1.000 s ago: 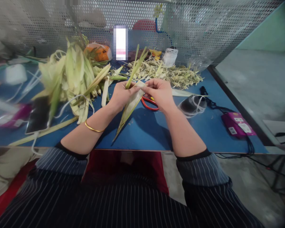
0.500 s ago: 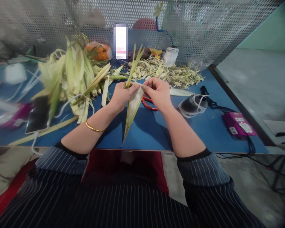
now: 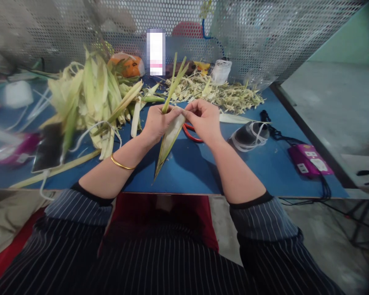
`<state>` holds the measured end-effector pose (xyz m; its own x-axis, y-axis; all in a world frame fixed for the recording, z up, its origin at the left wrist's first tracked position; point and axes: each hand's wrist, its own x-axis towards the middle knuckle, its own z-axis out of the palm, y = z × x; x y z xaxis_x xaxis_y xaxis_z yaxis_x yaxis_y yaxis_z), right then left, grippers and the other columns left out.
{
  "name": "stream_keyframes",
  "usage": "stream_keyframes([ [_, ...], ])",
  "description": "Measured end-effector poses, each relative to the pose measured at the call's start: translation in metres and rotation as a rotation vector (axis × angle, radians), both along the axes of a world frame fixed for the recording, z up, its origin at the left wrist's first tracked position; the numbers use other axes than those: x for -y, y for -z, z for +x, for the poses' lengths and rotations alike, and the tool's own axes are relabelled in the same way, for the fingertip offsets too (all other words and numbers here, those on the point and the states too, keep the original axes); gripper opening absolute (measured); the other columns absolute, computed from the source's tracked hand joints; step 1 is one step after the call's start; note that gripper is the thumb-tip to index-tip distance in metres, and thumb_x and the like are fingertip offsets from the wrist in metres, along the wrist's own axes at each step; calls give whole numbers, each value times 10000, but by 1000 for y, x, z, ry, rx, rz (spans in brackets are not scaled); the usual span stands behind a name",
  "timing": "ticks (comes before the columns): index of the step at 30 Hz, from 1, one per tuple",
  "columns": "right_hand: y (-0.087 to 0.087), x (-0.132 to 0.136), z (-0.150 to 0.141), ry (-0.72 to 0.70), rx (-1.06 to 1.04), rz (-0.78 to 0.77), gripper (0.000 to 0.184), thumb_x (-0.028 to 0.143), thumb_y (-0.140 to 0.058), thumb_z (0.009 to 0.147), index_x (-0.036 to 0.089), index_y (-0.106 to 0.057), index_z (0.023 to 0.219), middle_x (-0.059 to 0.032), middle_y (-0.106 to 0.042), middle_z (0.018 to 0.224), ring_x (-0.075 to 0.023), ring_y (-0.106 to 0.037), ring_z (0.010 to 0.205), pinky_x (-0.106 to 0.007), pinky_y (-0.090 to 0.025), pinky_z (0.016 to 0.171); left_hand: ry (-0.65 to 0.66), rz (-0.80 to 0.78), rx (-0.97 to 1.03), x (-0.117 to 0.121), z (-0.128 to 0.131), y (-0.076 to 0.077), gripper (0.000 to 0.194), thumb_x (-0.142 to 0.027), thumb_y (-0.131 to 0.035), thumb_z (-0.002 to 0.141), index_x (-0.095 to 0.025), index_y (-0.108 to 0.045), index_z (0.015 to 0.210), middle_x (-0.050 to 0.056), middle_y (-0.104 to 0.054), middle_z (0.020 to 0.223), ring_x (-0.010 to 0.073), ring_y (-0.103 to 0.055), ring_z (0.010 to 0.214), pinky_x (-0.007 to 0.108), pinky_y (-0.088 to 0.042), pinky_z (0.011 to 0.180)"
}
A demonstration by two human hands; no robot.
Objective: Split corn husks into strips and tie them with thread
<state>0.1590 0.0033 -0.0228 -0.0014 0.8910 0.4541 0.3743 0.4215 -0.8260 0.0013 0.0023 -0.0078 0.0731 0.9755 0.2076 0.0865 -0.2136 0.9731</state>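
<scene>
Between my two hands hangs a pale green corn husk point(image 3: 170, 140), its tip pointing down toward the table's front edge. My left hand point(image 3: 158, 123) is closed on it, with narrow green strips point(image 3: 174, 87) sticking up past the thumb. Thumb and fingers of my right hand point(image 3: 204, 120) pinch the husk's upper corner, close to the left fingertips. Just under the right hand lie the red handles of scissors point(image 3: 192, 134); their blades are hidden. Left of my hands rises a large heap of corn husks point(image 3: 94, 90).
Shredded husk scraps point(image 3: 215, 92) lie along the back by a perforated metal screen point(image 3: 184, 16). A dark spool wrapped in white cord point(image 3: 249, 136) and a purple power strip point(image 3: 310, 159) are at right. A phone point(image 3: 49, 147) with a white cable lies at left.
The husk's lower tip has swung slightly left and up. Both hands keep their grip and nearly the same place.
</scene>
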Motion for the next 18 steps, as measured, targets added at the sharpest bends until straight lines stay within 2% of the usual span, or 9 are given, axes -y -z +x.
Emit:
stream_keyframes([
  [6, -6, 6, 0, -3, 144, 34, 153, 368, -674, 858, 244, -605, 800, -10, -627, 762, -184, -590, 757, -375, -521, 755, -27, -65, 29, 0, 2, -1, 197, -198, -700, 792, -170, -633, 610, -15, -551, 555, 85, -450, 503, 238, -364, 480],
  [9, -7, 9, -1, 27, 189, 65, 170, 416, -651, 885, 254, -617, 845, -27, -655, 840, -202, -605, 825, -392, -526, 807, -15, -74, 35, -3, 2, 1, 202, -239, -701, 802, -175, -628, 625, -18, -544, 554, 87, -453, 499, 235, -358, 474],
  [14, -6, 7, -3, 15, 93, 6, 235, 478, -657, 880, 251, -616, 835, -14, -644, 781, -182, -599, 760, -367, -536, 742, 3, -2, 5, -3, 0, 1, 218, -272, -717, 805, -167, -639, 631, -17, -536, 556, 89, -453, 510, 247, -365, 497],
  [18, -7, 4, -3, -23, 3, -56, 199, 414, -681, 863, 237, -608, 806, 0, -608, 721, -167, -592, 730, -345, -521, 695, 14, 29, -19, -2, -1, -2, 180, -224, -704, 809, -160, -657, 647, -13, -556, 571, 95, -467, 532, 251, -384, 523],
])
